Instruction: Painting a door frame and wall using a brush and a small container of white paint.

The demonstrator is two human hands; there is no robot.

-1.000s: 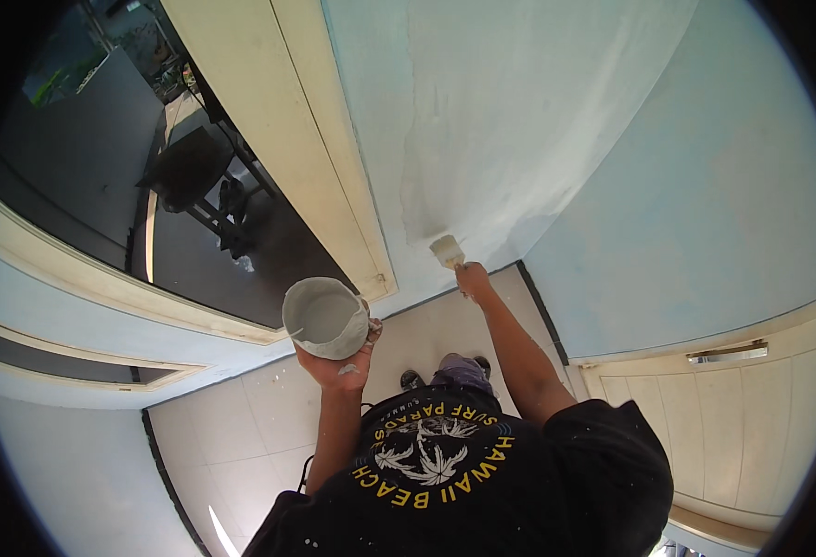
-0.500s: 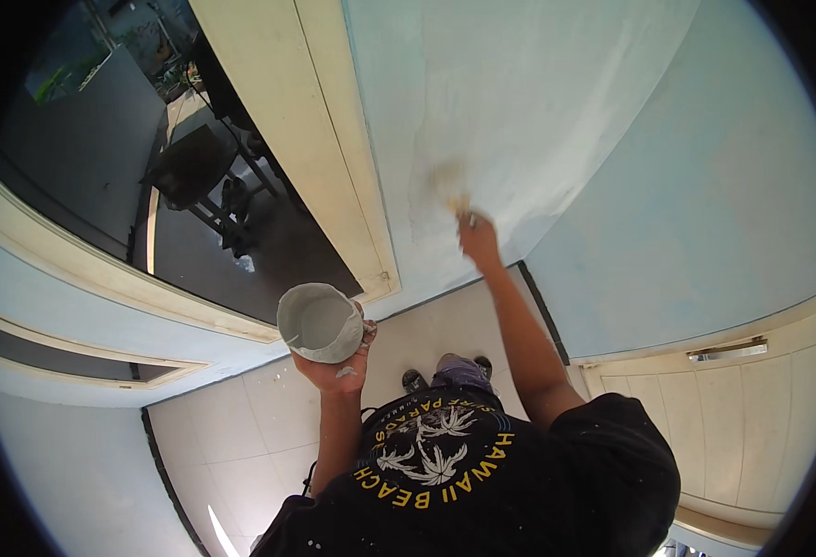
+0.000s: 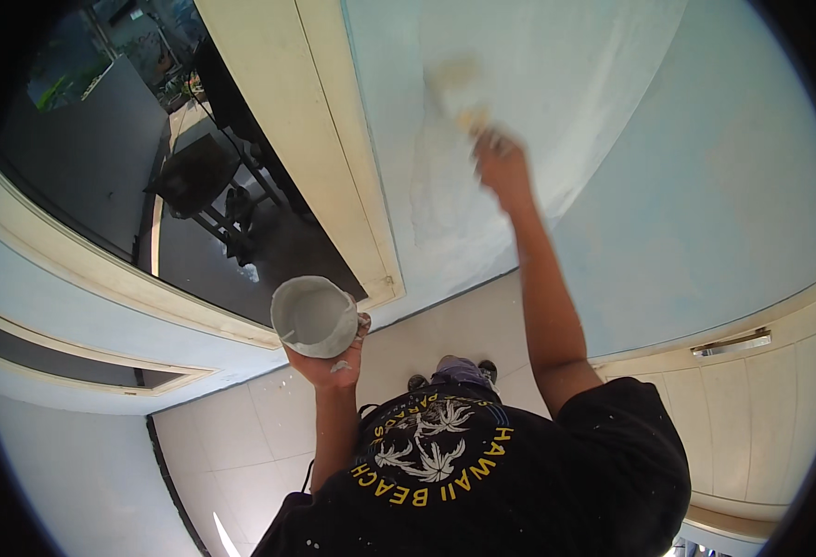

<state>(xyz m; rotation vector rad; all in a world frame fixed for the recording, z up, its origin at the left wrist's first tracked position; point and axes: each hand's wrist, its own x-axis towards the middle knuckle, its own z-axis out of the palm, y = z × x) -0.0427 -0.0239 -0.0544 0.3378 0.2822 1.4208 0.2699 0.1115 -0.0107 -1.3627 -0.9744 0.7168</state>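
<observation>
My left hand (image 3: 341,364) is wrapped round a pale grey paint cup (image 3: 298,342), whose rim and walls are coated. Light grey-white paint (image 3: 317,314) shows inside it. Smears of paint mark the fingers and palm. My right hand (image 3: 502,162) is raised and closed on the handle of a paintbrush (image 3: 461,91), smeared by motion. The brush head is at the light blue wall (image 3: 482,37), though blur hides whether the bristles touch it. Whitish streaks of paint cover part of that wall, with a visible edge near the window frame.
A cream window frame (image 3: 338,139) borders the wall on the left, its dark glass showing a chair (image 3: 199,176). Another blue wall (image 3: 705,186) meets this one at a corner on the right. Below it is a cream panelled door (image 3: 751,408) with a metal handle (image 3: 731,343). Light tiles (image 3: 269,418) cover the floor.
My right hand has moved the paintbrush up the wall and slightly to the right. The left hand and the cup have shifted slightly left and up.
</observation>
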